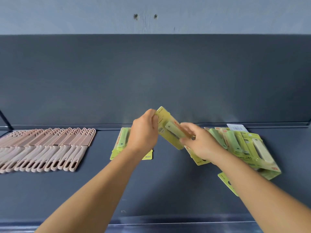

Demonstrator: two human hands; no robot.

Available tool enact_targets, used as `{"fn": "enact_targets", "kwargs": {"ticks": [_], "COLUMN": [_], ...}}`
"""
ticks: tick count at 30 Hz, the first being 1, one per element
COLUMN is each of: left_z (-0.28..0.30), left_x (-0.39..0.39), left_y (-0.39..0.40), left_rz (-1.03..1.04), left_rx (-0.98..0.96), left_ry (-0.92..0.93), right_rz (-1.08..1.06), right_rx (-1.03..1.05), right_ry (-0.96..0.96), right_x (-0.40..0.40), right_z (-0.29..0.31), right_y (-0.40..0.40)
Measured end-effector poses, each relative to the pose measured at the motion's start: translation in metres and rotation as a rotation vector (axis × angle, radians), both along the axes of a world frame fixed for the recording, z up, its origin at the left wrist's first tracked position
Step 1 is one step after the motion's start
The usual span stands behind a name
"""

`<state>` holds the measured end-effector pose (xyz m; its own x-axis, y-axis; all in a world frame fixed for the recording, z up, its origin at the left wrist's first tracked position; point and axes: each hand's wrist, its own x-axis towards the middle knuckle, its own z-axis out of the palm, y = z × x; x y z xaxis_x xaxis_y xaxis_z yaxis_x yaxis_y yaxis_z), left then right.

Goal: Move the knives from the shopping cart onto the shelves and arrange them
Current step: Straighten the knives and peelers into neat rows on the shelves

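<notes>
At nine o'clock on the dark shelf (168,182) lies a tidy row of pink sheathed knives (45,148), overlapping like shingles. Just left of centre, a small stack of green carded knives (120,143) lies flat, partly hidden by the left wrist. At centre, the left hand (144,130) pinches the upper edge of a carded knife (170,130) held tilted above the shelf, while the right hand (200,142) has fingers curled on its lower right side; whether they also touch the cards beneath is hard to tell. At three o'clock sprawls a loose, fanned heap of carded knives (249,148), one card (227,182) slipping toward five o'clock.

The packs should be light and fairly stiff: thin card with a clear blister over the knife, slick enough to slide off a heap. Holding the card edges, as here, looks safest.

The print is blurred; "KNIFE" seems readable, and a white barcode label (237,127) shows at two o'clock.
</notes>
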<state>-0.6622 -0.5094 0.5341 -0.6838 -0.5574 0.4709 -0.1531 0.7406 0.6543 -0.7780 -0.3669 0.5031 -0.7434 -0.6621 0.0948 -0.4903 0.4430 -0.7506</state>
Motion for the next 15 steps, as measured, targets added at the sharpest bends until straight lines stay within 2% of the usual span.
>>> {"fn": "enact_targets", "kwargs": {"ticks": [4,10,15], "left_z": [-0.006,-0.012,-0.017], "left_x": [-0.004,-0.004,-0.003], "left_y": [-0.002,0.001,0.005], "left_rz": [0.020,-0.013,-0.017], "left_rx": [0.092,0.249,0.182], "left_ry": [0.053,0.114,0.002], "right_rz": [-0.013,-0.014,-0.026], "right_rx": [-0.105,-0.080,-0.075], "right_ry": [-0.057,-0.071,-0.041], "right_x": [0.001,0.000,-0.004], "right_z": [0.002,0.003,0.006], "right_y": [-0.003,-0.002,0.000]}}
